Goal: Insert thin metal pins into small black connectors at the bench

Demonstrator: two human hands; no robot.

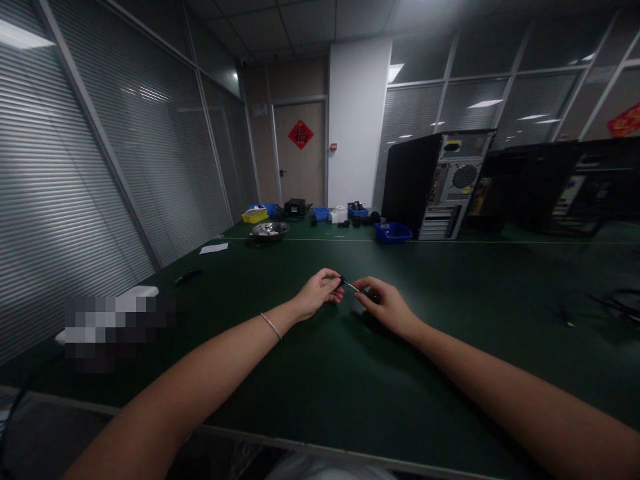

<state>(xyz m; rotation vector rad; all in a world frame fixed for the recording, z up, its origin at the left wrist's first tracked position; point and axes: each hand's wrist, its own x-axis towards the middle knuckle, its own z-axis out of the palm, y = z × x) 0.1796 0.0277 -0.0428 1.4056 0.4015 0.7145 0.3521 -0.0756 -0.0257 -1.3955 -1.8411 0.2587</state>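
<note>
Over the middle of the green table (pixel 300 373), my left hand (pixel 321 292) pinches a small black part (pixel 342 281) between thumb and fingers. What kind of part it is cannot be made out. My right hand (pixel 384 305) is closed round the dark handle of a screwdriver (pixel 353 287). Its thin metal shaft points left and up, and its tip meets the black part or lies right beside it. Fingers hide most of the handle and some of the black part.
At the back stand a metal bowl (pixel 270 231), a yellow bin (pixel 255 216), a blue bin (pixel 393 233) and a black computer case (pixel 415 177). A pen-like tool (pixel 188 276) and white paper (pixel 214 248) lie left. A cable (pixel 623 303) lies right.
</note>
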